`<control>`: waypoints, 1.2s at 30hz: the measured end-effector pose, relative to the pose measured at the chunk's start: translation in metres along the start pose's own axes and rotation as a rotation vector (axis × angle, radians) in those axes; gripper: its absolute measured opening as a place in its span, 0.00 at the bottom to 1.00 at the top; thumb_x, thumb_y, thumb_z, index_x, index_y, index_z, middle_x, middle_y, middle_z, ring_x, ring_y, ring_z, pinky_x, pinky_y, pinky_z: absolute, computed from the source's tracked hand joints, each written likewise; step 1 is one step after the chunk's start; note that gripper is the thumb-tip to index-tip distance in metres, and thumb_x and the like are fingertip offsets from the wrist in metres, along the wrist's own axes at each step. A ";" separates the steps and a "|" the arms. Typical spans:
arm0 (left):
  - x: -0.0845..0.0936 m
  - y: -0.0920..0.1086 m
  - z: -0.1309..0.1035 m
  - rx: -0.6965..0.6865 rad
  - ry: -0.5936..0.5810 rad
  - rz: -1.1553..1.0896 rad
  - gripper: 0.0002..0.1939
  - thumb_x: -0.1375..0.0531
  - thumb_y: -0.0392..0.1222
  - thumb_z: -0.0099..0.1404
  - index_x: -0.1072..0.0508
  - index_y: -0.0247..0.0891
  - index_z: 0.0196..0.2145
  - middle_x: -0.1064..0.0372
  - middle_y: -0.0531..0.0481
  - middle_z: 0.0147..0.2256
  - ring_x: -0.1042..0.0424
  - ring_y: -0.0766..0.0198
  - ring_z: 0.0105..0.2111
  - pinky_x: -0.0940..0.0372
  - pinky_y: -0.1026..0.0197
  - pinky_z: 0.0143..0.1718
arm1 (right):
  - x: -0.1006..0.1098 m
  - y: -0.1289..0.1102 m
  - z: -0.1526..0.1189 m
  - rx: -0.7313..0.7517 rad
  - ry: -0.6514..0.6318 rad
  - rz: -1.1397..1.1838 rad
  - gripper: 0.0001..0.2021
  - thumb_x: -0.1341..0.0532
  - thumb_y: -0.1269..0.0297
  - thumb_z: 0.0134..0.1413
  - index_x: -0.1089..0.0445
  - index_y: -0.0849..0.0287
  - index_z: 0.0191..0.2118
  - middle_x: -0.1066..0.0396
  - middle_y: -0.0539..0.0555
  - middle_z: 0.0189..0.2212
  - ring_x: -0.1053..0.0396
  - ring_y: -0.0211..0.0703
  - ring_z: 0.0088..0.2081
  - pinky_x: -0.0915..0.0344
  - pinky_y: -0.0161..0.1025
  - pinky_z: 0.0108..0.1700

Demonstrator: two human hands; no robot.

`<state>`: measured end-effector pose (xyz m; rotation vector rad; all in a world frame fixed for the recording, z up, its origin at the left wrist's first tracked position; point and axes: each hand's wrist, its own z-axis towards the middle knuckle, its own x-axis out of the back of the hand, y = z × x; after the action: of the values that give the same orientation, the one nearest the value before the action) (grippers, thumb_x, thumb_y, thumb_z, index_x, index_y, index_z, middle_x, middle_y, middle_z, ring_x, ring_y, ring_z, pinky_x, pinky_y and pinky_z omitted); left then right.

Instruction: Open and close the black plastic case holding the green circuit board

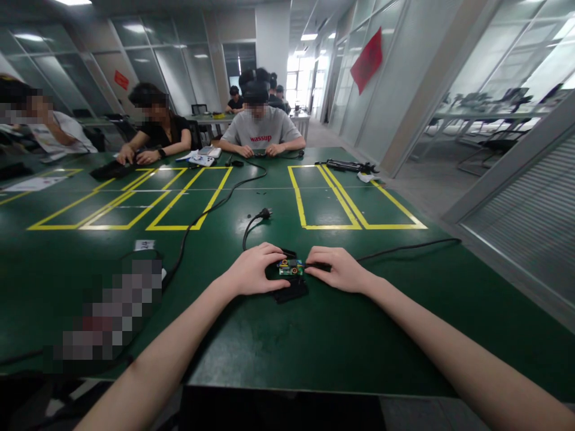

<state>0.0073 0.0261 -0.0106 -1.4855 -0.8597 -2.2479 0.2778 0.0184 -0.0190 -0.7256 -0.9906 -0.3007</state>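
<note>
A small green circuit board [291, 268] with copper-coloured coils lies between my hands on the green table. My left hand [257, 269] curves around its left side, thumb and fingers gripping at the board's edge. On the right, my right hand [338, 268] pinches a black cable [318, 266] where it meets the board. Just below the board is a black plastic casing piece [291, 291], near my left thumb. Another dark casing part [287, 254] shows behind the board, partly hidden by my left fingers. A cord with a black plug [265, 213] lies beyond my left hand.
A pixelated block [114, 308] lies at the left with a black cable [182, 251] running from it. Yellow tape rectangles [330, 227] mark the green table [242, 347]. A black tripod [345, 166] rests at the far right. Several people sit across the table.
</note>
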 end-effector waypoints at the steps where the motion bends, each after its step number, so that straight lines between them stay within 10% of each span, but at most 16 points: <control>1: 0.000 0.000 0.000 0.002 0.001 0.002 0.27 0.31 0.54 0.62 0.23 0.39 0.55 0.25 0.41 0.55 0.27 0.51 0.54 0.30 0.50 0.56 | -0.003 -0.002 0.001 0.009 0.016 0.003 0.10 0.41 0.60 0.67 0.24 0.56 0.37 0.24 0.54 0.35 0.25 0.44 0.36 0.32 0.39 0.38; 19: -0.002 -0.010 0.001 0.016 0.190 -0.113 0.12 0.37 0.48 0.68 0.22 0.40 0.46 0.23 0.44 0.47 0.24 0.56 0.47 0.28 0.56 0.46 | -0.025 -0.015 0.012 -0.223 0.069 -0.043 0.15 0.33 0.61 0.55 0.24 0.56 0.48 0.23 0.55 0.40 0.24 0.48 0.41 0.29 0.43 0.43; 36: 0.001 -0.017 -0.002 0.104 0.086 0.058 0.03 0.39 0.37 0.60 0.24 0.38 0.33 0.24 0.49 0.33 0.26 0.61 0.33 0.34 0.62 0.35 | -0.024 -0.018 0.015 -0.265 0.009 -0.085 0.22 0.35 0.57 0.56 0.26 0.55 0.56 0.20 0.57 0.50 0.21 0.52 0.44 0.28 0.45 0.47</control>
<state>-0.0046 0.0380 -0.0156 -1.3412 -0.8820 -2.1732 0.2451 0.0133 -0.0265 -0.9227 -0.9845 -0.5160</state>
